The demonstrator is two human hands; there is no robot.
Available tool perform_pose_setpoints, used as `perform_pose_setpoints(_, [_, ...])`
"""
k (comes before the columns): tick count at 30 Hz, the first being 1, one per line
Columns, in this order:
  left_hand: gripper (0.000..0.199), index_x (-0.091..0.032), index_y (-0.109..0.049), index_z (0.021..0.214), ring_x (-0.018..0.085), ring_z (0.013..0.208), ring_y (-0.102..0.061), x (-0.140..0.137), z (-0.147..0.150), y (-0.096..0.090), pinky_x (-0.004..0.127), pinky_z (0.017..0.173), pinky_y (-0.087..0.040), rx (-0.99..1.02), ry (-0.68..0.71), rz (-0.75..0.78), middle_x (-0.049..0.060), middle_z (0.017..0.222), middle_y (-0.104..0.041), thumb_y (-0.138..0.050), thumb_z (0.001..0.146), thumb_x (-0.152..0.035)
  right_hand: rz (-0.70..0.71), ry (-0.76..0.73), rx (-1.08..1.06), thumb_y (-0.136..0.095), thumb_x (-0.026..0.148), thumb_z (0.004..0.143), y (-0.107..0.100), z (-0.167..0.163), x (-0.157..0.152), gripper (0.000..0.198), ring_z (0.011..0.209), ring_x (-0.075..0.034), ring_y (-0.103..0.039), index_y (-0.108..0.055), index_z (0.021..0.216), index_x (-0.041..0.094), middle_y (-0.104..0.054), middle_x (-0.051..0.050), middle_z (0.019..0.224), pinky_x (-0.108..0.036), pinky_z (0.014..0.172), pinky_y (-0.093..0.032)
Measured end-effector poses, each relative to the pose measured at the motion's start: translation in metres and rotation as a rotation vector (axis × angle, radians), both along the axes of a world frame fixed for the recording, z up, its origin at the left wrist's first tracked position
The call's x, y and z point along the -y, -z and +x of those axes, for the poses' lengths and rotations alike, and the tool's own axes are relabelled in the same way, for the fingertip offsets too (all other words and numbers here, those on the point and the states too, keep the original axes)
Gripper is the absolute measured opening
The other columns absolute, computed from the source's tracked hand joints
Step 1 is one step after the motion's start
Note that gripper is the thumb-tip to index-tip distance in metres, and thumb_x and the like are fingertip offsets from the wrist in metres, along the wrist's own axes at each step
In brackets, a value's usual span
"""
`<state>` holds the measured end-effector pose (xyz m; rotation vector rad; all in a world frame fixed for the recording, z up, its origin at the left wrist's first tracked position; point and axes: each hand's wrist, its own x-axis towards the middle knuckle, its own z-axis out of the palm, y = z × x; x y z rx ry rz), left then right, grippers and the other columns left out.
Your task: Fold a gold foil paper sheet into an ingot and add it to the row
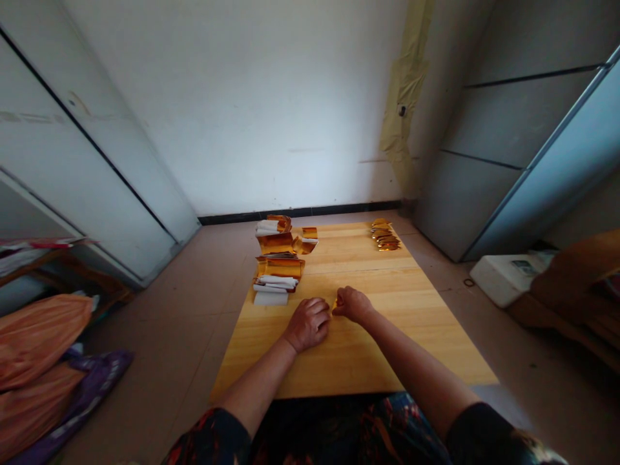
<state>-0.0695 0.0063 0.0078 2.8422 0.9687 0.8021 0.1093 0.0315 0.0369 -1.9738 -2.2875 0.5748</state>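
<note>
My left hand (310, 323) rests low over the middle of the wooden table (368, 355), its fingers curled inward. What lies beneath those fingers, if anything, is hidden. Close beside it, my right hand (354, 305) is closed in a pinch on a small piece of gold foil paper (334, 303), of which only a sliver shows between the two hands. Beyond the left hand, loose gold foil sheets (279, 267) with white backs lie curled in a stack. Folded gold foil pieces (386, 235) form a row at the table's far right corner.
More curled gold sheets (276, 243) lie at the far left of the table. A white wall (290, 129) stands behind it, with a grey cabinet (465, 181) at right. A white box (504, 278) sits on the floor; orange and purple bags (43, 361) lie at left.
</note>
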Motion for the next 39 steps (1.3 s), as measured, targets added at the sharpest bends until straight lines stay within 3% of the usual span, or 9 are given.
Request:
perform_pose_setpoints(7, [0.015, -0.020, -0.066, 0.077, 0.021, 0.105, -0.053, 0.000, 0.005, -0.004, 0.038, 0.087, -0.044, -0.018, -0.007, 0.001, 0.005, 0.095, -0.066, -0.051, 0.076, -0.015, -0.031, 0.012, -0.124, -0.068, 0.016, 0.067, 0.001, 0.018, -0.011, 0.011, 0.077, -0.013, -0.058, -0.065, 0.077, 0.019, -0.067, -0.001, 0.083, -0.019, 0.063, -0.037])
perform_pose_setpoints(12, [0.015, -0.020, -0.064, 0.075, 0.021, 0.106, -0.054, -0.001, 0.005, -0.003, 0.037, 0.089, -0.044, 0.019, 0.043, -0.024, 0.004, 0.100, -0.068, -0.052, 0.071, -0.011, -0.030, 0.002, -0.162, -0.064, 0.009, 0.067, 0.000, 0.039, -0.014, 0.017, 0.074, -0.012, -0.058, -0.067, 0.079, 0.018, -0.066, 0.000, 0.081, -0.018, 0.064, -0.040])
perform_pose_setpoints(15, [0.011, -0.020, -0.061, 0.072, 0.019, 0.100, -0.057, -0.003, 0.008, 0.000, 0.035, 0.088, -0.045, 0.061, 0.037, -0.060, 0.003, 0.096, -0.068, -0.055, 0.070, -0.012, 0.045, -0.098, -0.226, -0.060, 0.010, 0.071, 0.004, 0.049, -0.010, 0.016, 0.078, -0.012, -0.059, -0.069, 0.082, 0.018, -0.064, -0.002, 0.087, -0.018, 0.069, -0.041])
perform_pose_setpoints(20, [0.011, -0.020, -0.061, 0.084, 0.018, 0.087, -0.058, -0.009, 0.016, 0.004, 0.033, 0.079, -0.046, 0.095, -0.120, -0.141, 0.004, 0.089, -0.067, -0.059, 0.073, -0.018, 0.120, -0.220, -0.247, -0.055, 0.011, 0.076, 0.006, 0.053, 0.000, 0.022, 0.083, -0.012, -0.058, -0.068, 0.091, 0.018, -0.062, -0.002, 0.089, -0.018, 0.073, -0.040])
perform_pose_setpoints(28, [0.011, -0.020, -0.064, 0.082, 0.019, 0.083, -0.053, -0.017, 0.032, 0.006, 0.033, 0.076, -0.044, 0.044, -0.236, -0.056, 0.005, 0.083, -0.061, -0.054, 0.082, -0.016, 0.121, -0.215, -0.149, -0.056, 0.021, 0.079, 0.005, 0.048, 0.005, 0.016, 0.080, -0.011, -0.056, -0.066, 0.091, 0.021, -0.060, -0.001, 0.091, -0.018, 0.070, -0.037])
perform_pose_setpoints(39, [0.018, -0.018, -0.060, 0.071, 0.020, 0.077, -0.049, -0.020, 0.043, 0.010, 0.032, 0.067, -0.042, -0.094, -0.311, 0.080, 0.006, 0.075, -0.055, -0.049, 0.085, -0.015, 0.216, -0.092, -0.021, -0.047, 0.029, 0.086, 0.006, 0.032, 0.015, 0.020, 0.078, -0.013, -0.058, -0.065, 0.091, 0.021, -0.062, -0.004, 0.094, -0.019, 0.064, -0.036])
